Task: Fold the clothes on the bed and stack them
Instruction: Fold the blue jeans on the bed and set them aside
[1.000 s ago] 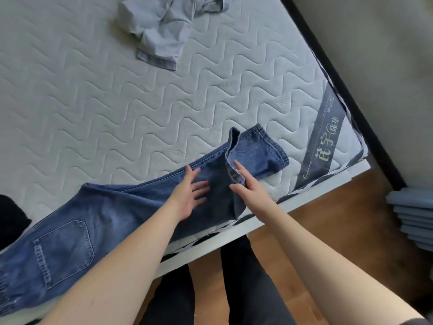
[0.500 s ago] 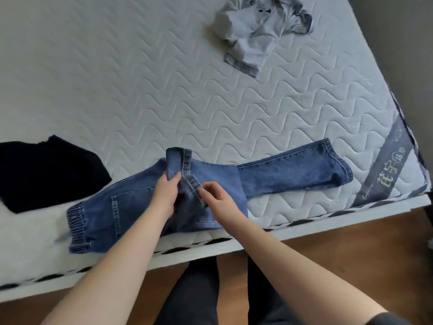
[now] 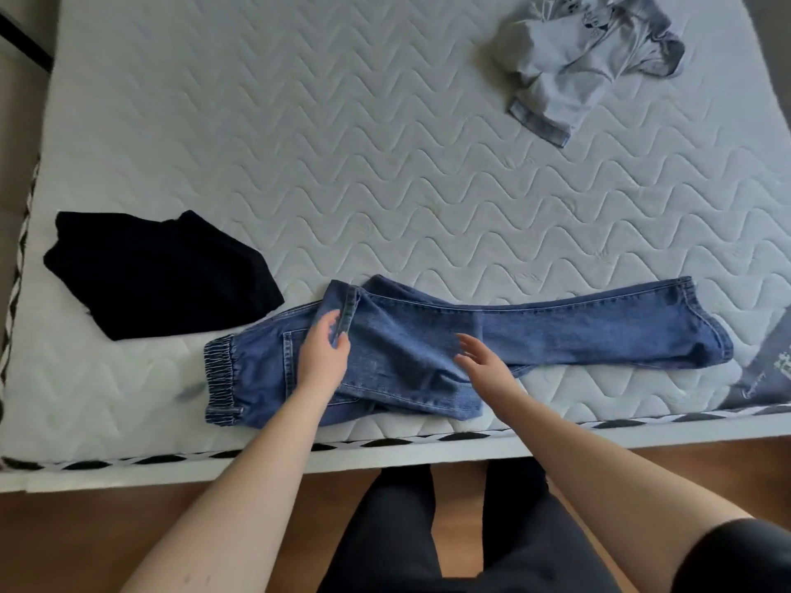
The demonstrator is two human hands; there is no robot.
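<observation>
A pair of blue jeans (image 3: 578, 327) lies along the near edge of the white quilted mattress (image 3: 342, 164). One leg is folded back so its hem lies over the seat near the waistband. My left hand (image 3: 323, 353) pinches that hem end between thumb and fingers. My right hand (image 3: 483, 361) hovers over the middle of the jeans with fingers spread and holds nothing. A black folded garment (image 3: 162, 271) lies to the left of the jeans. A crumpled light grey shirt (image 3: 578, 62) sits at the far right of the bed.
The mattress edge with black-and-white trim (image 3: 385, 442) runs across in front of me, with wooden floor (image 3: 85, 541) below it. My dark-trousered legs (image 3: 449, 528) stand against the bed. A grey label (image 3: 766, 370) marks the mattress's right corner.
The jeans leg end has been carried leftward and laid over the seat. My right hand has let go of the fabric and opened. The view shifted left.
</observation>
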